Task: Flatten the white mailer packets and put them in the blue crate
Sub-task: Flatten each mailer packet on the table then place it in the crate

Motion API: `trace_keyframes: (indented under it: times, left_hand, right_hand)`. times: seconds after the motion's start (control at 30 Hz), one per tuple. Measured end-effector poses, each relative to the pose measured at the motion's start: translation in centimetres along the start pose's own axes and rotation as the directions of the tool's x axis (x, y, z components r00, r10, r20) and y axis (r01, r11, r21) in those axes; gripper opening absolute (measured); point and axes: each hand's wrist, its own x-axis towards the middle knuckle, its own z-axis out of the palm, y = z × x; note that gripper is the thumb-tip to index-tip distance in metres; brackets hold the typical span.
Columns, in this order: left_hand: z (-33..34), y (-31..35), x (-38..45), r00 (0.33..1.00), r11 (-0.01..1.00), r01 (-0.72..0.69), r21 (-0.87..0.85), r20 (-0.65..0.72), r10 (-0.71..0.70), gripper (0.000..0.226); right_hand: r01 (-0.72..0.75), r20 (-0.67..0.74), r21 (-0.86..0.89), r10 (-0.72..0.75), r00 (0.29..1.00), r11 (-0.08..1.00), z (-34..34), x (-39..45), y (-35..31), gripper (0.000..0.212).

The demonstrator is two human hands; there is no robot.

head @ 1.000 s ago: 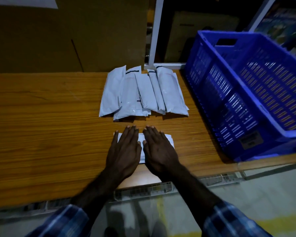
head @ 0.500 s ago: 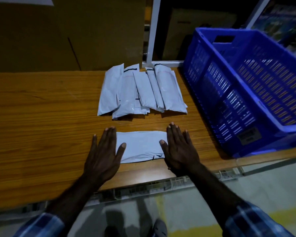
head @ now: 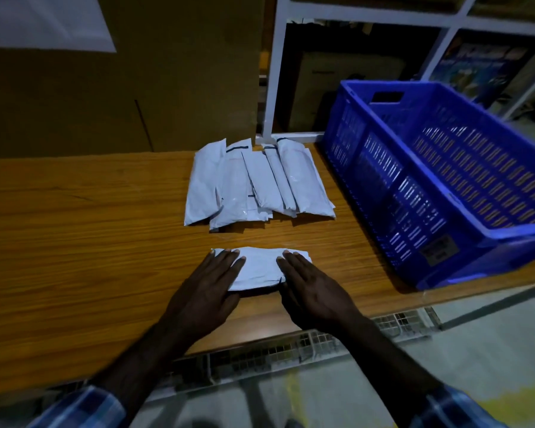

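Observation:
A white mailer packet (head: 259,268) lies crosswise on the wooden table (head: 74,242) near its front edge. My left hand (head: 209,288) presses flat on the packet's left end, fingers straight. My right hand (head: 309,288) presses flat on its right end, fingers straight too. Only the packet's middle and far edge show between the hands. Behind it, a row of several white mailer packets (head: 257,183) lies overlapped, running front to back. The blue crate (head: 445,180) stands on the table at the right; what I see of its inside holds no packets.
A brown cardboard wall (head: 121,88) rises behind the table on the left. A white shelf frame (head: 272,81) stands at the back, by the crate's far corner. The table's front edge runs just below my wrists, with a wire grid rail (head: 291,350) under it.
My hands swept apart from the packet's middle to its ends, then came back inward onto both ends. The camera view has shifted closer.

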Motion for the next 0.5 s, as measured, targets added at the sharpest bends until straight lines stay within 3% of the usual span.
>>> trace_keyframes:
  times: [0.23, 0.37, 0.5]
  left_hand:
    - [-3.5, -1.9, 0.9, 0.992, 0.994, -0.017, -0.104, -0.122, 0.004, 0.044]
    - [-6.7, -2.8, 3.6, 0.979, 0.979, -0.179, -0.099, -0.116, 0.167, 0.036]
    - [-10.5, -2.0, 7.3, 0.961, 0.971, -0.235, -0.050, -0.161, 0.224, 0.044]
  right_hand:
    - [0.010, -0.113, -0.104, -0.022, 0.993, 0.995, -3.7, 0.3, -1.1, 0.052]
    - [-0.044, -0.137, -0.133, 0.025, 0.990, 0.990, -6.0, 0.6, -1.5, 0.073]
    - [-0.056, -0.328, -0.184, -0.007, 0.945, 0.981, -10.0, 0.9, -1.8, 0.068]
